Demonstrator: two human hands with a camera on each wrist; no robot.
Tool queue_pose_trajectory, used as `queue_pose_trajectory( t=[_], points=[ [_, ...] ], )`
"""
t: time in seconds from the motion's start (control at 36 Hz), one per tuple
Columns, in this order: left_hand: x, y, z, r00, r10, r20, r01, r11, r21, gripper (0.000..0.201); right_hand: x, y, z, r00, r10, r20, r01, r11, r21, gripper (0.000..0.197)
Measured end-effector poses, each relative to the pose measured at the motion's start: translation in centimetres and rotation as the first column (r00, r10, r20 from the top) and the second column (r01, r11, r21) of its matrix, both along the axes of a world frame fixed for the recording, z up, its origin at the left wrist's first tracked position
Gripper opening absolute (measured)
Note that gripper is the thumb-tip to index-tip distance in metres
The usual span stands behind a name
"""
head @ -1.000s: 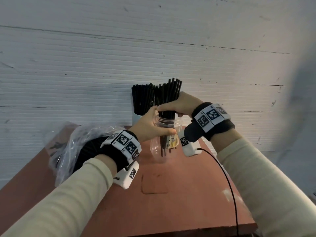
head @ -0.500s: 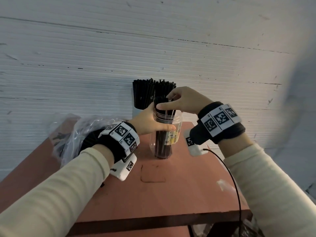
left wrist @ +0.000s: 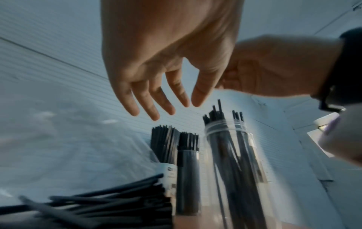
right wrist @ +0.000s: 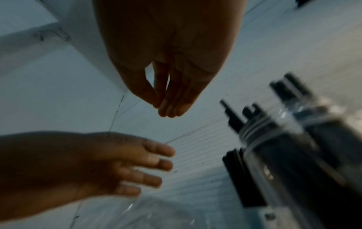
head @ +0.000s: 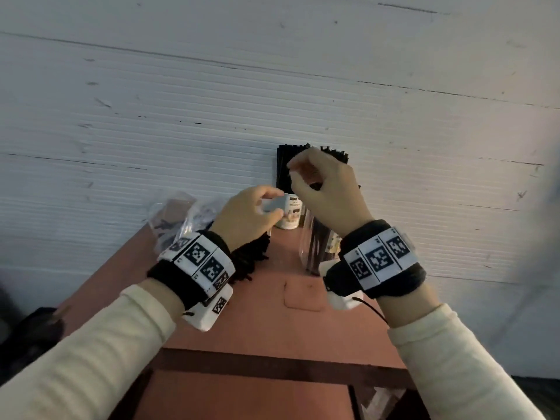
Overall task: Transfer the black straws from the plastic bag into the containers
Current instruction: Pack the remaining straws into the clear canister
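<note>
A clear container stands on the red-brown table, with black straws upright inside it. Behind it stand a white-labelled container and a third one, both packed with straws. My left hand hovers left of the clear container with its fingers relaxed and holding nothing. Higher up, over the containers' tops, my right hand hangs with loosely bunched fingertips that hold nothing. The crumpled plastic bag lies at the left with loose straws spilling from it.
A white ribbed wall rises right behind the containers. The table's front edge is near me, with a lower shelf beneath. A black cable runs from my right wrist. Something dark sits low at the left.
Both hands have let go of the clear container and its straws and have drawn back from it; the right one has lifted. The straws now stand in the container unheld.
</note>
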State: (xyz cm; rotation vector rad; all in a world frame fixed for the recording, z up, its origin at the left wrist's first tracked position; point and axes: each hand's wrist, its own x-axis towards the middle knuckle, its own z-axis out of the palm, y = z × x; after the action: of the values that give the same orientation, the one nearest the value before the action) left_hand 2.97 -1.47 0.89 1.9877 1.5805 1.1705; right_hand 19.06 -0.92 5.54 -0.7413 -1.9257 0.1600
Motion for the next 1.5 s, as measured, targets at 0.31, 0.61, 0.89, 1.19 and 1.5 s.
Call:
queue_pose_trajectory(
  t=[0.31,0.61,0.89,1.19,1.5],
  points=[
    [-10.0,-2.7,-0.6,0.979,0.188,-0.075,-0.191,0.981,-0.040,0.028,-8.4,0.9,-6.0,0.858,0.151,0.490,0.080,0.905,-0.419,0.026],
    [-12.2,-1.7,-3.0,0.992,0.103,-0.075,-0.113,0.982,-0.149,0.050,-11.9,2.5,-8.1,0.563,0.133,0.816,0.314,0.878,-0.360,0.065],
    [-12.5,-1.4,-2.4,0.997,0.072,-0.040,-0.076,0.992,-0.105,0.051,-12.5,2.3,-7.9,0.607,0.227,0.761,0.227,0.869,-0.440,0.060],
    [-13.1,-1.0,-3.1,0.996,0.082,-0.034,-0.085,0.989,-0.119,0.057,-12.2,2.8,-7.2,0.672,0.206,0.711,0.160,0.898,-0.411,0.046],
    [-12.9,-1.2,-4.2,0.990,0.081,-0.118,-0.095,0.987,-0.126,0.061,-8.3,3.2,-6.4,0.735,0.199,0.648,0.163,0.876,-0.454,0.045]
  ],
)
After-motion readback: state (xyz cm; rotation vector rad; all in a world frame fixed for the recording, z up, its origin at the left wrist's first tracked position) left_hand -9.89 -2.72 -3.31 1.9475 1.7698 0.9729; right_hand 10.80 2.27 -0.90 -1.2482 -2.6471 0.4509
